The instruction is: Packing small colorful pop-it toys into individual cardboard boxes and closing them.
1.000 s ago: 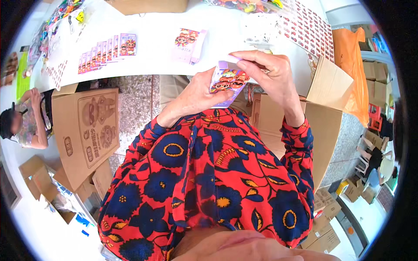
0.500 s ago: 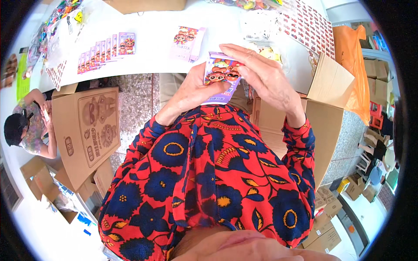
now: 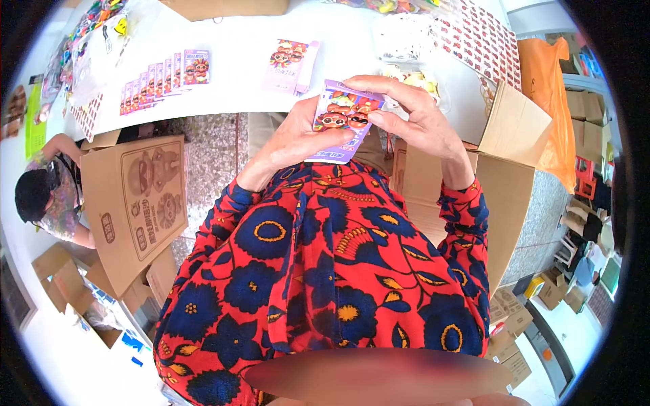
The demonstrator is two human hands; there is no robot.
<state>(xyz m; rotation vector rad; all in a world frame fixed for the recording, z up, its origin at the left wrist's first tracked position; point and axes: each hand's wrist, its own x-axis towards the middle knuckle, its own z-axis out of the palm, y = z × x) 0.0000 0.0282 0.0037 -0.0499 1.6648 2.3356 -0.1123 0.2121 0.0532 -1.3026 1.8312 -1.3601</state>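
A small purple carton (image 3: 338, 122) printed with cartoon characters is held in front of my chest, just past the table's near edge. My left hand (image 3: 296, 133) grips its left side, thumb lying across the front. At the upper right, my right hand (image 3: 411, 113) is curled round the carton's edge, thumb and fingers touching it. Flat purple cartons (image 3: 291, 65) with a similar print lie beyond my hands on the table. Farther left, an overlapping row of purple cartons (image 3: 157, 82) ends in one showing its whole front (image 3: 196, 68).
A white table (image 3: 233, 74) spans the far side. Sticker sheets (image 3: 477, 42) and clear bags (image 3: 406, 40) lie at its right. Open cardboard boxes stand left (image 3: 139, 203) and right (image 3: 497, 210) of me. An orange bag (image 3: 552, 115) hangs at right; another person (image 3: 51, 186) sits at left.
My right fingers have bent and drawn down onto the carton's upper edge from a flatter pose. The carton has shifted slightly left. The person at left has moved an arm and leaned toward the box.
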